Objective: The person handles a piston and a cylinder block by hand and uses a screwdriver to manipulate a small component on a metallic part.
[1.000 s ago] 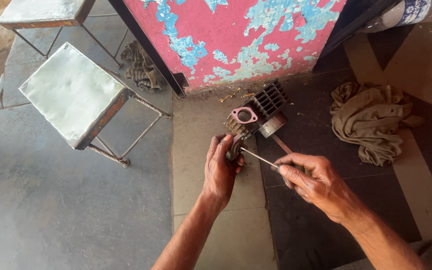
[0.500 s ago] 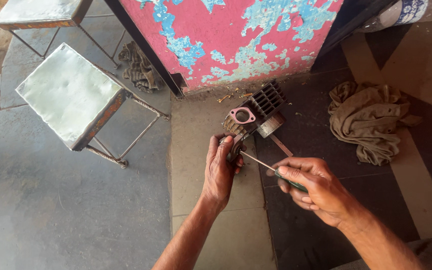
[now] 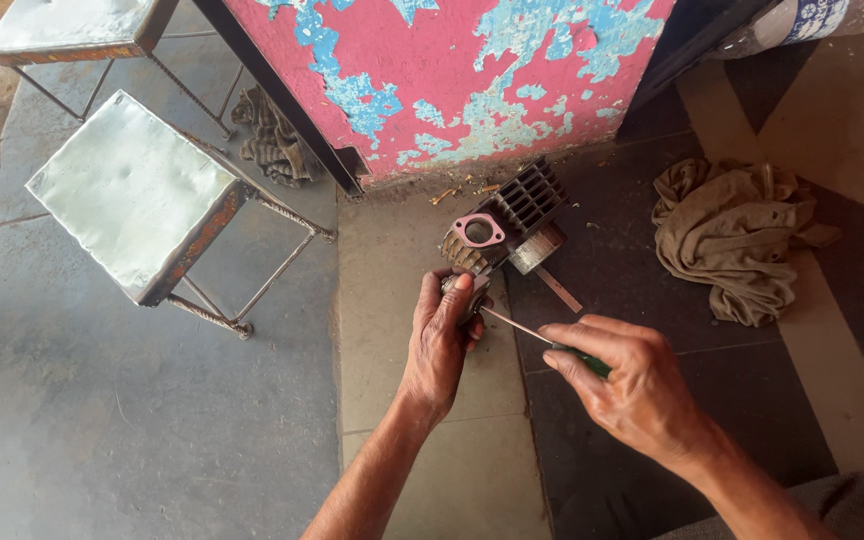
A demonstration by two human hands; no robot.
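1. Head camera, looking down: a small metal part (image 3: 474,290) sits in the left hand (image 3: 439,345), held above the floor (image 3: 422,420) just in front of the finned engine cylinder (image 3: 512,215). Most of the part is hidden by the fingers, so its kind cannot be told.
2. Left grip: fingers and thumb closed round the part, thumb on top.
3. Right hand (image 3: 632,385): grip closed round the green handle of a screwdriver (image 3: 542,335). The thin shaft runs up and left, with its tip at the held part; whether the tip is seated in a screw cannot be told.
4. Progress, as a judgement: work on the part is under way, not finished. The tool is applied and both hands are engaged. No loose screws or removed pieces can be made out beside the hands, so how much is done cannot be told.
5. Engine cylinder: lies on the floor against the peeling pink and blue wall (image 3: 452,80), with a pink gasket (image 3: 478,230) on its upper face. Neither hand touches it.
6. Surroundings: a crumpled rag (image 3: 732,240) lies well apart to the right; a metal stool (image 3: 132,190) stands to the left.
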